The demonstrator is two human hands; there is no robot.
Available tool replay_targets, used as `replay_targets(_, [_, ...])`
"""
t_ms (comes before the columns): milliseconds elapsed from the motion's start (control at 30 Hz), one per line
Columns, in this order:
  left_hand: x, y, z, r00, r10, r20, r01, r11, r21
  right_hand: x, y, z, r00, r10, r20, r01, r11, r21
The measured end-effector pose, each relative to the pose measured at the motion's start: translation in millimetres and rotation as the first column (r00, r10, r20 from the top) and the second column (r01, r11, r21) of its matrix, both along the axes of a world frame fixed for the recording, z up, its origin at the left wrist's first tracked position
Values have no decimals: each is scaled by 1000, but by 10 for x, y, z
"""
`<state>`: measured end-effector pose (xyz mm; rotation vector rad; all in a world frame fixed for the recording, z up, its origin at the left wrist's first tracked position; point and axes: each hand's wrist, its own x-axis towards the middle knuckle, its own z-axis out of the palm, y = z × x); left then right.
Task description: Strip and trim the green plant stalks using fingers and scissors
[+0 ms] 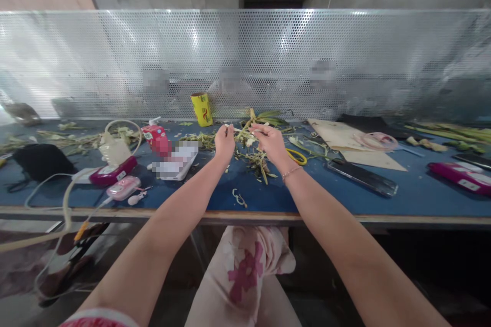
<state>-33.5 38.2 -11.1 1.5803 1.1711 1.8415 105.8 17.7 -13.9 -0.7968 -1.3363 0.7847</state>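
Both my hands are held close together above the middle of the blue table. My left hand is closed in a pinch on one end of a thin pale-green plant stem. Thumb and fingers of my right hand pinch the stem's other side; the exact contact is hard to see. Beneath and between them lies a heap of plant scraps. A stalk with long green leaves lies just behind the hands. Next to my right wrist is a yellow looped handle, partly hidden.
Left on the table are a yellow roll, a red carton, a white device and cables. A black phone, cardboard and a purple device lie right. A perforated metal screen stands behind.
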Motion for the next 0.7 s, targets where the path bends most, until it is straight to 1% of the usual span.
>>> replay_targets(233, [-14,-9,7,994,33,-102,-27,998,58,37,48,-37,1000,-14,-9,14,1000,17])
replay_targets(333, [-11,-37,23,984,69,-162,-53,993,101,34,11,-27,994,-51,93,50,999,9])
replay_targets(400, [-11,-60,34,976,96,-194,-74,990,117,23,-20,-20,976,-91,197,84,996,41])
replay_targets(533, [-10,-112,52,957,125,-261,-93,987,132,4,-42,-28,878,-219,425,159,972,171])
replay_targets(600, [-3,-136,56,946,126,-299,-90,987,131,-3,-35,-34,851,-247,463,176,966,192])
replay_targets(700, [24,-164,53,938,83,-335,-46,992,118,-19,-25,-29,882,-213,420,159,974,159])
